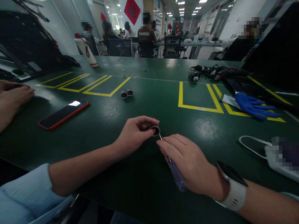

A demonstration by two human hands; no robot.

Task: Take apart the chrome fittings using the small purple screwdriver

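Observation:
Fingers and thumb of my left hand (pixel 133 135) grip a small round metal cup-shaped part (pixel 155 130), its open end turned toward me. My right hand (pixel 184 158) is closed around a screwdriver (pixel 175 174) with a clear purple handle. The thin shaft reaches up to the rim of the metal part; whether its tip touches the inside I cannot tell. Farther off on the green table (pixel 151 105) lie two similar small round metal parts (pixel 126 93), side by side.
An orange-edged phone (pixel 64 114) lies at left, near another person's hand (pixel 15 96). Yellow tape outlines (pixel 201 109) mark the table. At right are a blue glove (pixel 254 105), black cabled devices (pixel 205 73) and a white device with a strap (pixel 282 158). A white cylinder (pixel 87 51) stands far left.

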